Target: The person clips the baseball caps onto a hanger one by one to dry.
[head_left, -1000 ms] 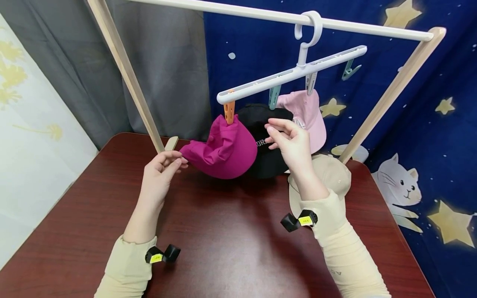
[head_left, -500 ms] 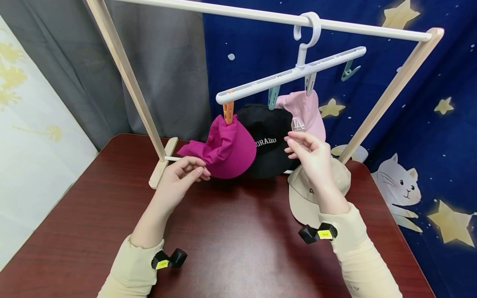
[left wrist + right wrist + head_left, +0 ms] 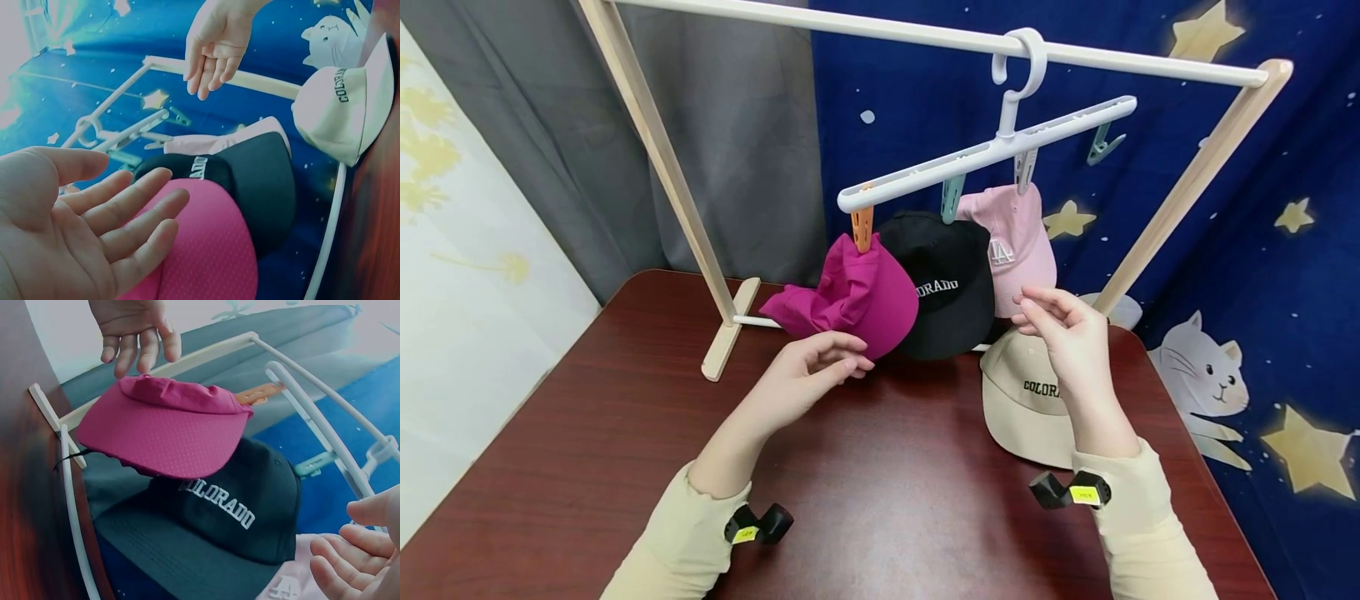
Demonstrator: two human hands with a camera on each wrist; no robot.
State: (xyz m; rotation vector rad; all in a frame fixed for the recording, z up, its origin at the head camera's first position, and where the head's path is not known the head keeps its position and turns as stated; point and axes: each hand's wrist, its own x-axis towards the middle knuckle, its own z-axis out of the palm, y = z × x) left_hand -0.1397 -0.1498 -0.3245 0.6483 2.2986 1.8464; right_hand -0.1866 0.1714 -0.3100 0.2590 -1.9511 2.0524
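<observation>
My left hand [image 3: 808, 375] is in front of the magenta cap [image 3: 880, 292], fingers loosely bent and holding nothing; in the left wrist view its palm [image 3: 69, 244] is bare. Over the beige cap [image 3: 1022, 400], which sits on the table, hovers my right hand [image 3: 1075, 342], likewise holding nothing. An orange clip [image 3: 862, 229] holds the magenta cap on the white hanger [image 3: 925, 173]. Beside it hang a black cap [image 3: 947, 308] on a teal clip [image 3: 952, 198] and a pink cap [image 3: 1026, 242] on a grey clip [image 3: 1025, 171].
The hanger hooks over the white rail of a wooden rack [image 3: 658, 158]. A further teal clip [image 3: 1103, 146] at the hanger's right end grips nothing. The rack's left foot [image 3: 730, 333] stands on the dark red table [image 3: 880, 500]. Curtains hang behind.
My left hand has moved right, from the magenta cap's left edge to the front of its brim. The right hand has moved right and down from the black cap, toward the beige cap.
</observation>
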